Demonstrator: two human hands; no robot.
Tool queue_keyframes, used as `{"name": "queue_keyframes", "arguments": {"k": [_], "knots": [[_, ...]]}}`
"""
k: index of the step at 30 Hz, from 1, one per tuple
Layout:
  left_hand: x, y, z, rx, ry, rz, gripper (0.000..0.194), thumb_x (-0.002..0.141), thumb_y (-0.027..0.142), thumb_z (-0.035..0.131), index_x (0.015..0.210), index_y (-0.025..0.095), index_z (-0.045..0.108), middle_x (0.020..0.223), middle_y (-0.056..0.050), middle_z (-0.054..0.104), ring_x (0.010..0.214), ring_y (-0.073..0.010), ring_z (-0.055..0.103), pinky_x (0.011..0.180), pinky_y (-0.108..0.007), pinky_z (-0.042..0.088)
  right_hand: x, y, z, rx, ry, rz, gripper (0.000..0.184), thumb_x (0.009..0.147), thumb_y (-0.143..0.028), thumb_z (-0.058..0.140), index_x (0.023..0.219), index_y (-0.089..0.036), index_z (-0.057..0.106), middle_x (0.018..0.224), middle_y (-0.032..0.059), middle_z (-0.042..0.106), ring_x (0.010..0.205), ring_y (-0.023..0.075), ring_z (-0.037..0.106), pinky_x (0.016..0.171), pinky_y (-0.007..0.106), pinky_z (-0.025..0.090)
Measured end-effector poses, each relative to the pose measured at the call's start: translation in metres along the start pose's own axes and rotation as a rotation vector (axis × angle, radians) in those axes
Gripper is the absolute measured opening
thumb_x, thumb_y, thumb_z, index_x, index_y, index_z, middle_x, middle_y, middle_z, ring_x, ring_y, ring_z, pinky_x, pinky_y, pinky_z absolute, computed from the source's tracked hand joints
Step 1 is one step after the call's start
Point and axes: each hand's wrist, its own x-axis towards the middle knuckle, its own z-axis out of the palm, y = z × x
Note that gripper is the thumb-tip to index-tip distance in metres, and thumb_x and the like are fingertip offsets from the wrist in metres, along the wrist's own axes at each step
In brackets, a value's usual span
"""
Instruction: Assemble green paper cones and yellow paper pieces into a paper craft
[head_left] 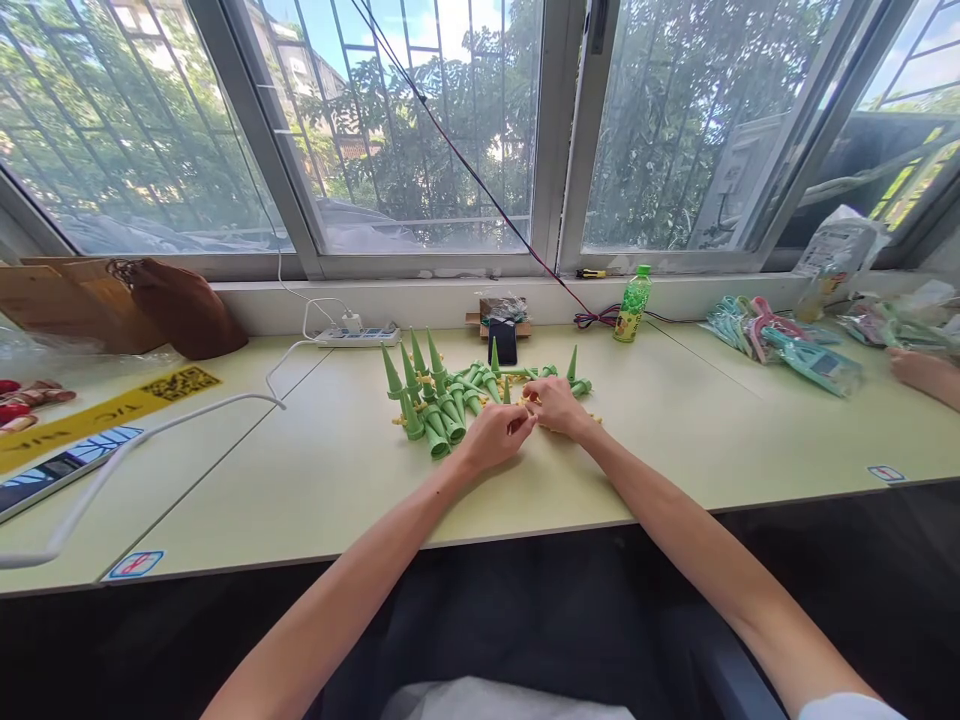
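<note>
A heap of green plastic cone spikes [439, 395] lies on the pale table [315, 470] in front of me, with small yellow pieces [517, 380] scattered among them. My left hand [495, 436] and my right hand [553, 405] meet just right of the heap, fingers curled and pinched together over a small piece I cannot make out. Both forearms reach in from the bottom edge.
A black phone [502, 341] stands propped at the back, beside a white power strip [358, 336] and a green bottle [632, 304]. A brown bag [180, 308] and cardboard sit at the left. Teal packaged items [780, 340] and another person's hand [924, 374] are at the right.
</note>
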Motion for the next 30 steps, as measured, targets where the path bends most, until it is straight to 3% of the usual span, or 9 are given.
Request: {"name": "queue_keyframes", "arguments": {"k": [11,22,30], "knots": [[-0.001,-0.002,0.001,0.048,-0.014,-0.024,0.037,0.094,0.031,0.049,0.06,0.018,0.051,0.055,0.002,0.048,0.053,-0.0105,0.039,0.06,-0.026,0.032,0.004,0.004,0.007,0.015,0.033,0.022,0.027,0.092,-0.013,0.05,0.101,-0.018,0.075,0.101,0.0131,0.07,0.1,0.0252,0.057,0.084,0.033,0.035],[0.001,-0.002,-0.001,0.065,0.101,-0.151,0.03,0.095,0.034,0.051,0.07,0.018,0.06,0.059,0.002,0.056,0.052,-0.0108,0.041,0.06,-0.025,0.032,0.001,-0.008,0.0,0.366,0.349,-0.099,0.019,0.095,-0.023,0.05,0.087,-0.017,0.066,0.086,0.0083,0.068,0.084,0.0201,0.059,0.081,0.03,0.043],[0.002,-0.001,-0.002,0.048,0.188,-0.203,0.027,0.096,0.036,0.049,0.081,0.02,0.063,0.055,0.004,0.051,0.05,-0.0115,0.041,0.059,-0.024,0.031,-0.008,-0.021,-0.01,0.56,0.439,-0.151,0.021,0.091,-0.035,0.055,0.079,-0.019,0.062,0.071,0.0027,0.064,0.065,0.0153,0.056,0.067,0.028,0.045]]}}
